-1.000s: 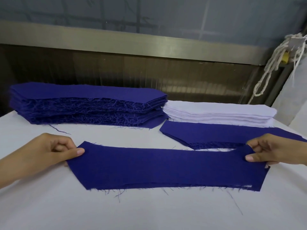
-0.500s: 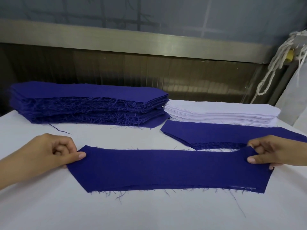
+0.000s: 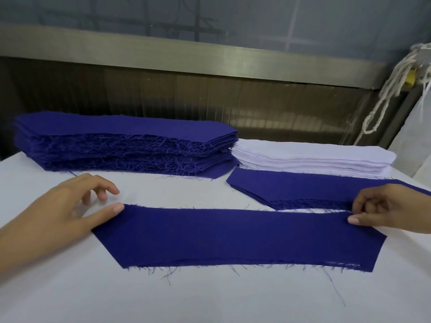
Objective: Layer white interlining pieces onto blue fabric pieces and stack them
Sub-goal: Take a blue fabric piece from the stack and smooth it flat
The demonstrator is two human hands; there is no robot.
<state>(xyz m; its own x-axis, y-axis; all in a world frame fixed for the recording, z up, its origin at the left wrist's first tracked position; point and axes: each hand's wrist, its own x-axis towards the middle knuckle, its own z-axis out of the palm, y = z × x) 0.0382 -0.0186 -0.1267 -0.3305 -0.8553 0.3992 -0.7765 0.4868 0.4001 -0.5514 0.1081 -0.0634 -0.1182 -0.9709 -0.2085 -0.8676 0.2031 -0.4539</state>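
Left hand (image 3: 65,206) has let go: fingers (image 3: 105,190) now spread loose, thumb just touching the left end of the long, angle-cut blue woven fabric piece (image 3: 233,236), flat mid-frame on the white counter (image 3: 210,299). Right hand (image 3: 391,208) still pinches its upper right corner. Edges frayed, thready. Thin white interlining stack (image 3: 310,157), upper right, likely next.

You are looking at nothing readable: no text, label, brand, number or sign is showing on the blue fabric piece (image 3: 233,236), the blue stack (image 3: 116,145), the white interlining stack (image 3: 310,159) or the table (image 3: 210,299).
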